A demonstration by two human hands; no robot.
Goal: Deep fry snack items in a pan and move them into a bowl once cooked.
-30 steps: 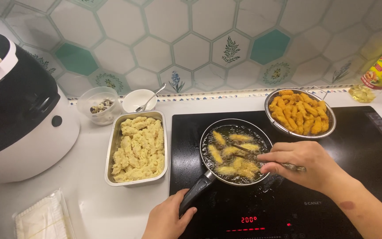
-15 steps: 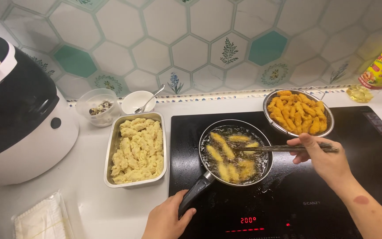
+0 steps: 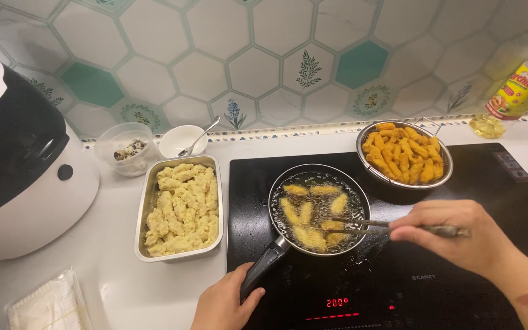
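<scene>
A small black frying pan point(image 3: 276, 189) sits on the black induction hob point(image 3: 496, 183), with several battered pieces frying in bubbling oil. My left hand point(image 3: 224, 302) grips the pan's dark handle point(image 3: 263, 266) at the front. My right hand point(image 3: 459, 235) holds metal chopsticks point(image 3: 362, 226) whose tips reach into the oil at the pan's right side, touching a piece. Behind the pan stands a wire basket point(image 3: 441, 168) full of golden fried pieces.
A metal tray point(image 3: 143, 214) of pale raw battered pieces lies left of the hob. Behind it are a clear bowl point(image 3: 126, 153) and a white bowl with a spoon point(image 3: 184, 140). A black-and-white cooker point(image 3: 22, 171) stands far left, an oil bottle point(image 3: 520, 91) at the back right.
My right hand and the chopsticks have shifted right and a little lower, with the tips still in the oil. My left hand stays on the pan handle.
</scene>
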